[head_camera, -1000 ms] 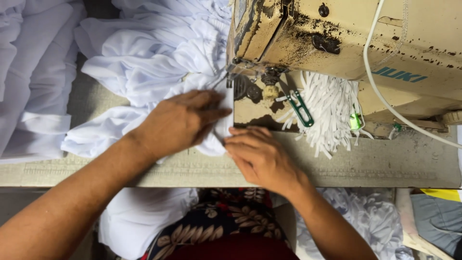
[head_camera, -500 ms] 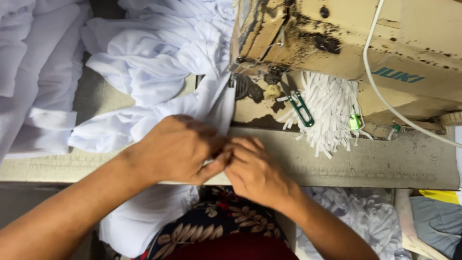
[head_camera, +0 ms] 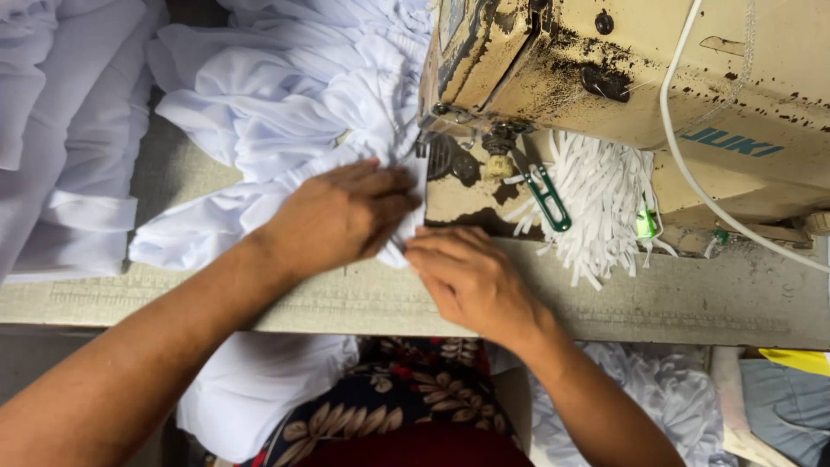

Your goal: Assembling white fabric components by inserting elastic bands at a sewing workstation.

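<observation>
From the head camera, the left hand (head_camera: 333, 216) lies flat, fingers spread, pressing white cloth (head_camera: 285, 121) onto the desk (head_camera: 692, 303) just beside the sewing machine (head_camera: 622, 78). The right hand (head_camera: 471, 281) touches the cloth's near edge, its grip pressed together, though whether it pinches the cloth I cannot tell. Green clippers (head_camera: 549, 199) hang on white strips (head_camera: 605, 199). More cloth drapes below the desk.

We look straight down from our head, close over the table (head_camera: 605, 303), with the sewing machine (head_camera: 640, 78) ahead.
</observation>
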